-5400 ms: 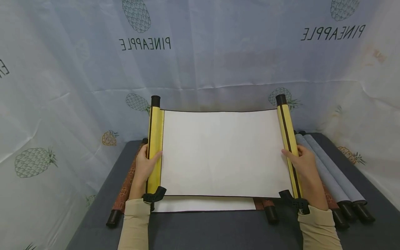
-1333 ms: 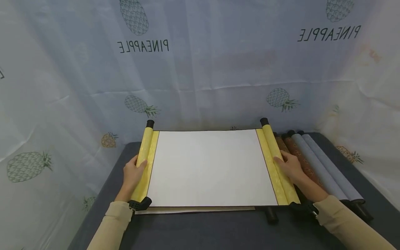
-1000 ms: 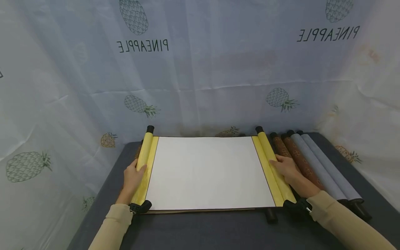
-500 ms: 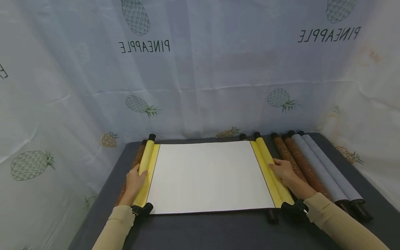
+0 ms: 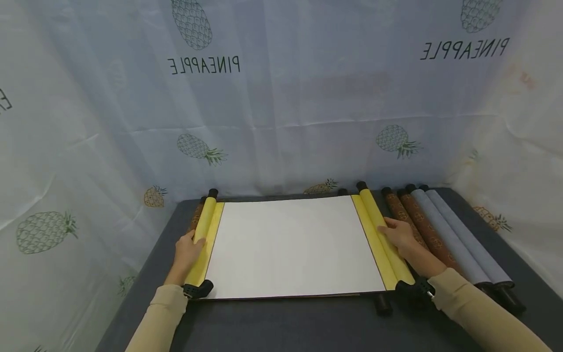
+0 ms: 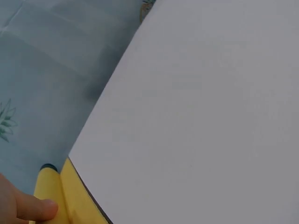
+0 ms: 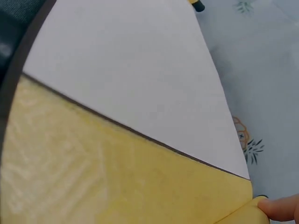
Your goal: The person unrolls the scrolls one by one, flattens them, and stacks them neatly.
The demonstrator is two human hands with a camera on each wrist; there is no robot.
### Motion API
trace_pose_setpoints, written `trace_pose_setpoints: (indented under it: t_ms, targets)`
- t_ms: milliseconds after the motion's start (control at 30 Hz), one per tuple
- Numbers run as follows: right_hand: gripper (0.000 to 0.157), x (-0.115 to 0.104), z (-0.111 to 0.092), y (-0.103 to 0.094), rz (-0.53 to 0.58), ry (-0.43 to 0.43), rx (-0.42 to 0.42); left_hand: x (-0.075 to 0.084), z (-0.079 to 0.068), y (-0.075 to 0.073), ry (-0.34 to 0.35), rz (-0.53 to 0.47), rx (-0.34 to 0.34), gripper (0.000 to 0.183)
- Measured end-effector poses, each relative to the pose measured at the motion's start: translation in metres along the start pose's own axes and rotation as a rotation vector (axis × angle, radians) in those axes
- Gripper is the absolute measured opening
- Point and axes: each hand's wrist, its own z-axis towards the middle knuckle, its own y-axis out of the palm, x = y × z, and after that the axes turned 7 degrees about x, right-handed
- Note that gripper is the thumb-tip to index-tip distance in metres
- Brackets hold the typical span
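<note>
A hanging scroll with a blank white middle and yellow borders is spread between my two hands, just over or on the table; which one I cannot tell. My left hand grips its left yellow roll, thumb on top, as the left wrist view also shows on the yellow roll. Around the right yellow roll my right hand holds with thumb on the inner side. In the right wrist view a digit of that hand presses the roll. Fingers beneath both rolls are hidden.
A brown patterned roll lies left of the scroll. To the right lie two brown patterned rolls and two grey rolls on the dark table. A black rod end pokes out underneath. A pineapple-print curtain hangs behind.
From being held up and tilted, the scroll has come down over the table, with more yellow border showing at the right. In the last half second its right side has risen slightly.
</note>
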Motion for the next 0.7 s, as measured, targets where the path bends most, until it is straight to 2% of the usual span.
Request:
trace_pose_setpoints:
  t_ms: [200, 333, 533, 700]
  targets:
    - [0.066, 0.007, 0.000, 0.009, 0.002, -0.017, -0.002, -0.004, 0.003, 0.007, -0.023, 0.023, 0.001, 0.061]
    - [0.062, 0.005, -0.003, 0.013, -0.021, -0.013, 0.001, -0.004, 0.004, 0.010, -0.038, 0.041, 0.029, 0.061]
    - [0.060, 0.009, -0.004, 0.018, -0.028, -0.002, 0.028, -0.006, 0.001, 0.018, 0.005, 0.066, 0.108, 0.059]
    - [0.057, 0.012, -0.007, 0.021, -0.023, -0.002, 0.095, -0.006, -0.002, 0.021, 0.042, 0.054, 0.142, 0.057]
